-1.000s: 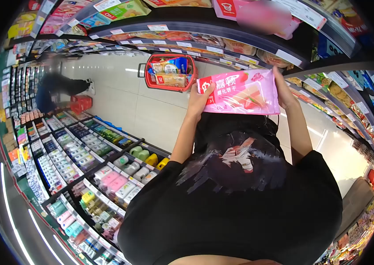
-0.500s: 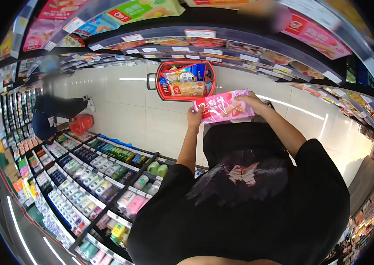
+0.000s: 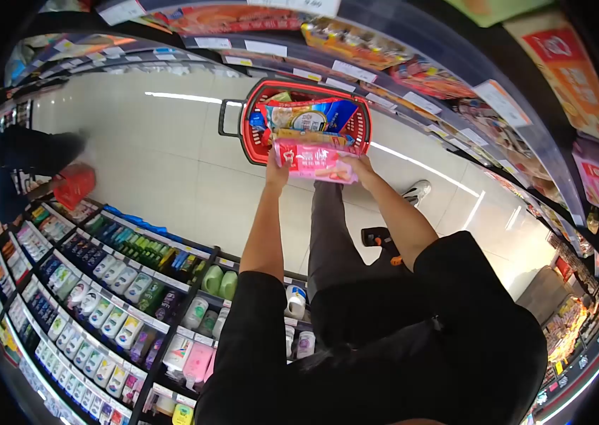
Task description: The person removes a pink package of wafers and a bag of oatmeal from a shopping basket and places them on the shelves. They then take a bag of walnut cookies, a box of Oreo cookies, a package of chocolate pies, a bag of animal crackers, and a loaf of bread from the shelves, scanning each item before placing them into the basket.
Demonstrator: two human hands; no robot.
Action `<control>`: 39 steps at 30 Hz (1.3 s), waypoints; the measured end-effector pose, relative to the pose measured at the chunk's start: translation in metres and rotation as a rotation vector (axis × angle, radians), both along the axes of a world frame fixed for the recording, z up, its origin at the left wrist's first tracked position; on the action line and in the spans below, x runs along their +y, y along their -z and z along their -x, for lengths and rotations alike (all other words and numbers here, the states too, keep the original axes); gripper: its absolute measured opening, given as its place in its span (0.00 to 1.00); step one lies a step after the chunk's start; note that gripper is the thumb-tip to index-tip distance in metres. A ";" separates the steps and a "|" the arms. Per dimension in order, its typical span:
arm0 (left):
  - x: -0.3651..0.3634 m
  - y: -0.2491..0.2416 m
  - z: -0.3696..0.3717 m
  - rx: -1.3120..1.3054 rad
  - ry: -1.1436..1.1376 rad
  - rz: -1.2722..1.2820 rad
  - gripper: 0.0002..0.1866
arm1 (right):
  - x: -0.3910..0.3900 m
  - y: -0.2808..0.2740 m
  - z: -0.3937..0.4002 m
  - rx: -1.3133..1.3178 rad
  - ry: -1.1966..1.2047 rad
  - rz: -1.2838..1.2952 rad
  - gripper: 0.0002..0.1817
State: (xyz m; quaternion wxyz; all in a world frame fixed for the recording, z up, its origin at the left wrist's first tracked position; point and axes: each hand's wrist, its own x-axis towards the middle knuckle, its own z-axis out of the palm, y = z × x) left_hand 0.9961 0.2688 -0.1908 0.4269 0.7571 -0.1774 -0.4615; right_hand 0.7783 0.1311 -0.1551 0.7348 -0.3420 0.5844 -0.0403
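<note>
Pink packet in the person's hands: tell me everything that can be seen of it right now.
The pink packet is flat and oblong, its wrapper shiny like plastic film. A red panel with a white logo marks its left end; white lettering and pictured biscuits fill the rest, too small to read surely. It is held lengthwise across, printed face up, between the left hand and right hand, one at each end. In view it overlaps the near rim of the red basket; whether they touch is unclear.
</note>
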 end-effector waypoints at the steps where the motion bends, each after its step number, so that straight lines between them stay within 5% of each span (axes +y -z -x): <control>1: -0.009 -0.004 -0.005 -0.073 0.038 -0.026 0.32 | 0.000 0.016 -0.006 -0.009 0.064 0.024 0.22; 5: -0.020 0.033 -0.012 0.027 -0.027 0.052 0.27 | -0.003 0.048 -0.022 0.001 0.119 0.067 0.21; 10: -0.014 0.041 -0.008 0.001 0.031 -0.002 0.32 | 0.002 0.034 -0.028 -0.004 0.215 -0.024 0.23; 12: -0.003 0.034 -0.004 -0.054 0.049 -0.027 0.33 | 0.016 0.073 -0.012 0.194 -0.055 0.163 0.23; 15: 0.017 0.012 0.012 -0.109 0.056 -0.237 0.30 | 0.025 0.082 0.009 0.096 -0.179 0.143 0.29; 16: 0.025 0.005 0.019 -0.110 0.080 -0.270 0.29 | 0.020 0.060 0.007 0.086 -0.171 0.161 0.29; 18: 0.040 -0.023 0.034 -0.062 0.261 -0.308 0.26 | 0.020 -0.001 0.012 0.314 -0.725 0.344 0.28; 20: 0.063 -0.026 0.057 -0.156 0.567 -0.352 0.23 | 0.031 -0.044 0.029 0.203 -0.731 0.425 0.27; 21: 0.077 -0.026 0.069 -0.153 0.660 -0.320 0.21 | 0.030 -0.060 0.035 0.182 -0.950 0.511 0.25; 23: 0.081 -0.062 0.089 -0.162 0.921 -0.323 0.19 | 0.048 -0.088 0.065 0.184 -0.720 0.454 0.23; 26: 0.091 -0.098 0.101 -0.054 0.941 -0.305 0.20 | 0.068 -0.143 0.105 0.139 -0.491 0.249 0.16; 30: 0.067 -0.112 0.102 0.100 0.974 -0.238 0.20 | 0.100 -0.161 0.172 0.225 -0.470 0.532 0.13; 35: 0.038 -0.150 0.137 0.132 1.175 -0.227 0.18 | 0.160 -0.201 0.245 0.259 -0.158 0.219 0.13; 39: 0.020 -0.141 0.192 -0.013 1.384 -0.241 0.19 | 0.211 -0.176 0.302 0.413 -0.143 0.571 0.17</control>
